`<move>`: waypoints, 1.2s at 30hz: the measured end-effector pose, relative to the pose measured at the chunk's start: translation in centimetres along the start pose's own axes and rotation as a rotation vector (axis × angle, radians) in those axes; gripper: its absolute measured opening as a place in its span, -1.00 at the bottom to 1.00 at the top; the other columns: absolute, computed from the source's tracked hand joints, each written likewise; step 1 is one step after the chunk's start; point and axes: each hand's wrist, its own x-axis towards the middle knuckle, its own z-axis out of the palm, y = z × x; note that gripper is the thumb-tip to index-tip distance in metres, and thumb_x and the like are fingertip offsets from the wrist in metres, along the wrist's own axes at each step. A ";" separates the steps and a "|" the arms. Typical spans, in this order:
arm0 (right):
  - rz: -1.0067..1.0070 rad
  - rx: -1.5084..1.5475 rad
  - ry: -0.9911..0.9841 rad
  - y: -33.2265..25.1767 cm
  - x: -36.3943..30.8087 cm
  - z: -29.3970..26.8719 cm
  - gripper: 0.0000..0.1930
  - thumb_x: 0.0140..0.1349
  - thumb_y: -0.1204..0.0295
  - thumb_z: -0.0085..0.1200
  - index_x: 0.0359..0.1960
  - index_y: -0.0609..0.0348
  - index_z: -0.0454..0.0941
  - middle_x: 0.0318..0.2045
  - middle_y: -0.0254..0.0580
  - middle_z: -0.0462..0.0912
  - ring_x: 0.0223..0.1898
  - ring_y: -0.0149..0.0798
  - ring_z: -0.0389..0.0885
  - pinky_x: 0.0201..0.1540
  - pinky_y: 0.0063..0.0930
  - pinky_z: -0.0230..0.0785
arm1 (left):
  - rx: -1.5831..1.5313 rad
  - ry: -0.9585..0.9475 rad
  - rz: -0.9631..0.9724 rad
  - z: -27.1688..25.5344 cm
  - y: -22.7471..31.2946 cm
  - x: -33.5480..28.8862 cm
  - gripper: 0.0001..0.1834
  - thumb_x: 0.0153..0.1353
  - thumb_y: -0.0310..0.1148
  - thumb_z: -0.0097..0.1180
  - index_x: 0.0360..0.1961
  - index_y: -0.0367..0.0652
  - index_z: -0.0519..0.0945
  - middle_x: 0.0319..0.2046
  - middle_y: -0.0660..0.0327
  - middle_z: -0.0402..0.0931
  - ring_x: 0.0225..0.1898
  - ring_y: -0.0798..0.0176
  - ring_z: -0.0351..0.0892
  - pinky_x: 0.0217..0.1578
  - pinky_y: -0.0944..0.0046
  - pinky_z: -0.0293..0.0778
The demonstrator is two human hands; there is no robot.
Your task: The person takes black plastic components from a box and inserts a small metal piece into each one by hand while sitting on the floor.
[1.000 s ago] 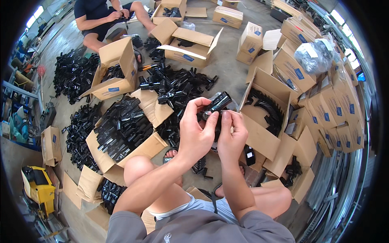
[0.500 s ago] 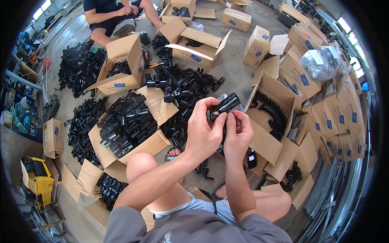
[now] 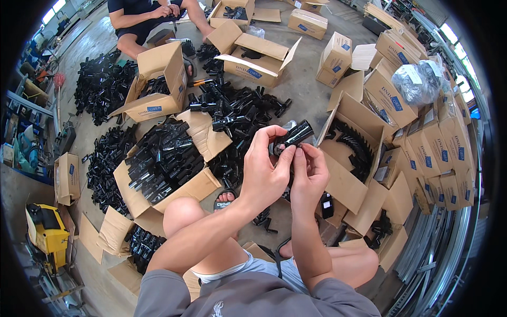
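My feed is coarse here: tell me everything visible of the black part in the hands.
The black part is a short, glossy tube, plastic or coated metal by its look. It slants above the floor, its free end up and to the right. The left hand grips its other end, hiding that end's shape; the right hand pinches close to its underside, contact unclear.

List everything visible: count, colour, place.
Held part: one, black, centre
Loose parts: many, black, floor and cartons
Open cartons: several, brown, around the person
Closed cartons: many, brown, mostly right
Plastic bag: one, greyish, on cartons, right
Boxy machine: one, yellow, lower left
Metal bars: many, silver, lower right
Small device: one, black, right of centre
Co-worker: one, dark clothes, upper left
Clutter: uncounted, mixed, left edge
Left hand: one, bare, gripping part
Right hand: one, bare, centre
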 end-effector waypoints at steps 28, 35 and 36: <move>-0.106 0.048 0.009 1.5 0.5 0.0 -0.81 0.50 0.43 0.06 -0.03 0.31 0.56 0.01 -0.13 0.61 0.04 -0.31 0.58 0.14 -0.40 0.41 | 0.040 -0.073 -0.090 0.0 0.3 0.0 -0.69 0.32 -0.60 0.20 0.07 -0.32 0.49 -0.09 0.13 0.56 0.02 0.27 0.56 -0.11 0.32 0.63; -0.099 0.090 0.099 -1.6 2.6 -0.4 -0.68 0.54 0.34 0.04 0.19 0.28 0.49 -0.04 -0.18 0.65 -0.01 -0.36 0.61 0.12 -0.42 0.45 | 0.032 -0.112 -0.118 -0.1 0.4 0.2 -0.66 0.28 -0.63 0.25 0.06 -0.33 0.51 -0.09 0.14 0.55 0.00 0.32 0.56 -0.10 0.34 0.64; -0.010 0.113 -0.061 -2.2 3.4 -1.4 -0.65 0.52 0.35 0.06 0.21 0.28 0.48 -0.07 -0.20 0.67 -0.04 -0.38 0.63 0.09 -0.44 0.49 | 0.029 -0.114 -0.118 -0.3 0.3 0.3 -0.66 0.28 -0.63 0.25 0.06 -0.33 0.51 -0.09 0.14 0.55 0.00 0.32 0.56 -0.10 0.34 0.64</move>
